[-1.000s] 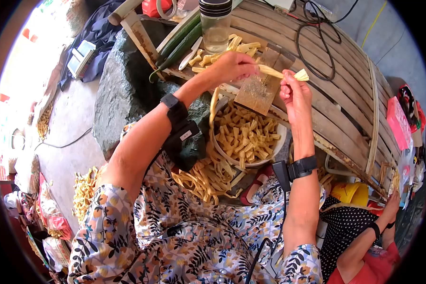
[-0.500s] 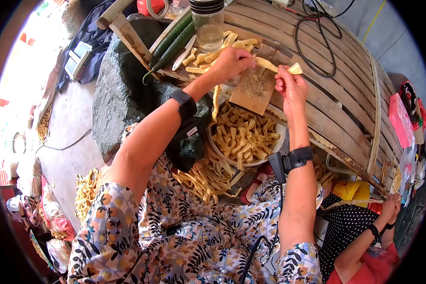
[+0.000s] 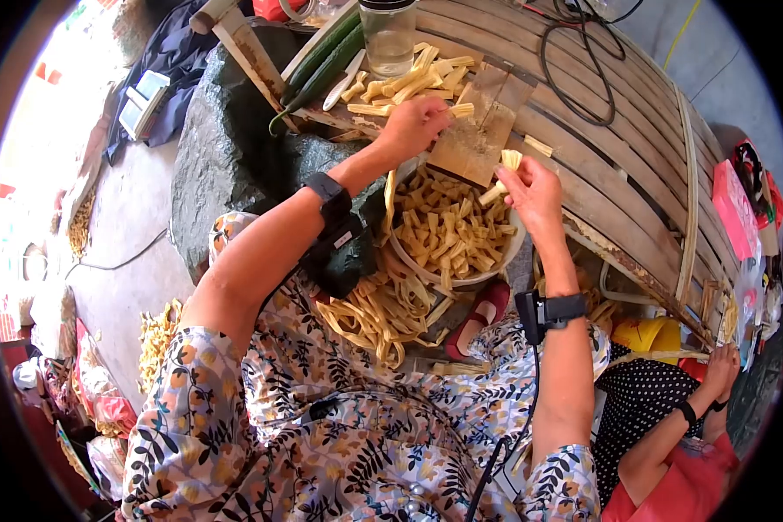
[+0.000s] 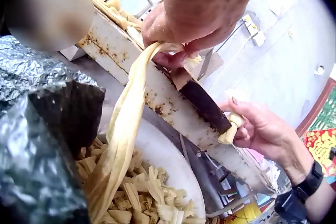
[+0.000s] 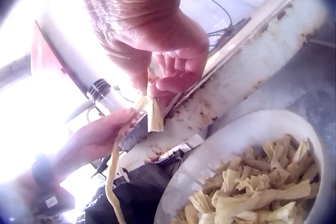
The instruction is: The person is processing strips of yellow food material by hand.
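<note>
My left hand (image 3: 411, 130) pinches a long pale yellow strip (image 4: 128, 103) close to its end, over a small wooden board (image 3: 459, 158). The strip's tail hangs from the fingers toward a white bowl (image 5: 184, 155), and its short end (image 3: 463, 110) sticks out past the fingertips. To the right, my right hand (image 3: 535, 193) holds a short separate piece (image 3: 511, 159) with a flared end between thumb and fingers. Below both hands, the bowl is filled with similar short pieces (image 3: 451, 228). Another short piece (image 3: 538, 145) lies on the slats beside the board.
More yellow pieces (image 3: 422, 76) lie behind the left hand, near a glass jar (image 3: 388, 39), cucumbers (image 3: 324, 70) and a white-handled tool (image 3: 345, 80). Long strips (image 3: 378, 313) are heaped below the bowl. A black cable (image 3: 574, 87) crosses the slatted bench (image 3: 635, 200). Another person's arms (image 3: 670, 435) show at lower right.
Earlier one strip stretched between both hands. Now a short piece is separate in the right hand, which has moved down toward the bowl. A small piece now shows on the slats.
</note>
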Tool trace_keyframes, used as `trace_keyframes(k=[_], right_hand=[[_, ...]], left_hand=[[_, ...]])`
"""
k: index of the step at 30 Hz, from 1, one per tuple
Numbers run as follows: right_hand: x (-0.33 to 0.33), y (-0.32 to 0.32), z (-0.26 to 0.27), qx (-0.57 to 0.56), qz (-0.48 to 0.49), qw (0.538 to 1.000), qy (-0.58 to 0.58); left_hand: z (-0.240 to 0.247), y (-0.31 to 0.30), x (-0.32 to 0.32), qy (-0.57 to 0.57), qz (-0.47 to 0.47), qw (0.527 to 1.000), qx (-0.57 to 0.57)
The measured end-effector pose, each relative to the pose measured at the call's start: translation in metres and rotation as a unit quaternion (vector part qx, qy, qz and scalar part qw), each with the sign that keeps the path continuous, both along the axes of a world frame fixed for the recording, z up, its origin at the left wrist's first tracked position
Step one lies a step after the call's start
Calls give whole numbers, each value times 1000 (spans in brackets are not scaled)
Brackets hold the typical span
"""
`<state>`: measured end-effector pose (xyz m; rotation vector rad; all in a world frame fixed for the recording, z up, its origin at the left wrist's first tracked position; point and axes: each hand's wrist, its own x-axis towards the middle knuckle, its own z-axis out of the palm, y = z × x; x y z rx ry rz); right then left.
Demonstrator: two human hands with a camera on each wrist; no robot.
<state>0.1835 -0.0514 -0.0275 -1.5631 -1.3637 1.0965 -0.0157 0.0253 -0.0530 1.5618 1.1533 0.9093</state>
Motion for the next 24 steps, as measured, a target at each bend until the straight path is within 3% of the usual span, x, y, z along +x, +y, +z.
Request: trace_keyframes(k=[4, 13, 17, 20, 21, 24], right_hand=[[-2, 9, -15, 18, -22, 999, 25], [2, -23, -8, 11, -18, 999, 29], [7, -42, 12, 16, 57, 998, -24], [7, -51, 19, 84, 90, 972, -200], [5, -50, 25, 106, 41, 984, -139], [-5, -43, 34, 186, 35, 980, -59]], left_hand=[[-5, -7, 8, 49, 23, 994, 92], [6, -33, 5, 39, 21, 997, 68], [21, -46, -6, -24, -43, 999, -12], [25, -57, -1, -37, -89, 995, -10], [28, -61, 3, -14, -93, 996, 11], [28, -67, 13, 26, -134, 988, 67]])
